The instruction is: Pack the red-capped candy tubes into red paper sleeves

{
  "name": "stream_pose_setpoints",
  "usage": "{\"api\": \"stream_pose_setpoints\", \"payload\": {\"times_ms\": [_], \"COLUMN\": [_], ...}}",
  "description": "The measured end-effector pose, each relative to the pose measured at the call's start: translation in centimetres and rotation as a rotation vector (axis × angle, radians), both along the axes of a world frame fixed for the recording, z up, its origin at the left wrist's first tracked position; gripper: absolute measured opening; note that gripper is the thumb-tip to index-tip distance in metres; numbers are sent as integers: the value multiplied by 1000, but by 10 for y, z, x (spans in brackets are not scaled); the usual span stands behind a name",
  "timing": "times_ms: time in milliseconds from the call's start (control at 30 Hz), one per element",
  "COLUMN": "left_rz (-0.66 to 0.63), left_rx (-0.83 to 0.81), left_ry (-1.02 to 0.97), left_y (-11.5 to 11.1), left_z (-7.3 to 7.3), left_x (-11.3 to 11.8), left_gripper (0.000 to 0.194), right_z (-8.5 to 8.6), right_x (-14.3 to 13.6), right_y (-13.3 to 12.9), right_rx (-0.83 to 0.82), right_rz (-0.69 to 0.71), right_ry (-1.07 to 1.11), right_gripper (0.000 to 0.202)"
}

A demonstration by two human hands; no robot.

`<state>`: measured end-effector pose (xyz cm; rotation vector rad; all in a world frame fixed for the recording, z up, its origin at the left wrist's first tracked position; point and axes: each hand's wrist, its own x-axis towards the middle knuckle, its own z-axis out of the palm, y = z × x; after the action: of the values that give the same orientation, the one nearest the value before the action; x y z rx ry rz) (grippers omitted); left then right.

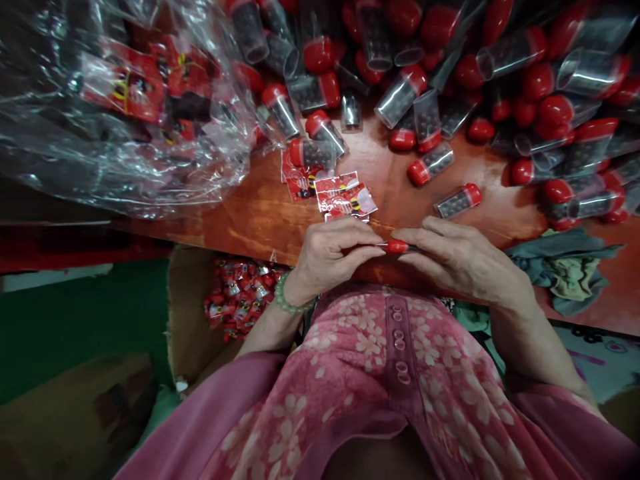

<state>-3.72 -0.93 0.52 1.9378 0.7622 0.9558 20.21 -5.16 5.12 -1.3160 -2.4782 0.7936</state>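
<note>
In front of my body, my left hand (343,253) and my right hand (453,257) meet over the table's near edge. Between their fingertips is a small red item (397,246) with a dark end toward the right and a thin pale end toward the left. Fingers hide much of it, so its kind is unclear. My left thumb and forefinger pinch the left end; the right fingers close on the other. Just beyond the left hand lie flat red printed packets (345,195). A red-capped clear tube (459,201) of dark beads lies beyond the right hand.
Many red-capped tubes (431,163) are heaped across the back and right of the brown table (240,223). At left, a large clear plastic bag (200,180) holds red packets. Below it stands a cardboard box (187,300) of red packets. A crumpled cloth (575,273) lies right.
</note>
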Motion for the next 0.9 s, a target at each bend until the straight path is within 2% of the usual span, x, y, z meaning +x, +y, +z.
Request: {"api": "stream_pose_setpoints", "payload": {"times_ms": [200,300,500,700,900], "left_rz": [-30,-56,-96,-51,-99], "left_rx": [-49,-126,-258,-367,-370], "left_ry": [12,41,70,57,67], "left_y": [-4,-4,-3,-2,-3], "left_z": [-6,-6,-6,-4,-6], "left_x": [0,-1,0,0,-1], "left_gripper": [11,14,17,16,18], "right_z": [-5,-6,-6,-13,-15], "right_x": [1,0,-3,-1,-4], "right_y": [7,10,14,18,19], "right_rx": [-177,-254,-337,-462,-487], "right_rz": [63,76,58,78,67], "right_ry": [85,89,59,133,160], "right_gripper": [39,36,30,31,26]}}
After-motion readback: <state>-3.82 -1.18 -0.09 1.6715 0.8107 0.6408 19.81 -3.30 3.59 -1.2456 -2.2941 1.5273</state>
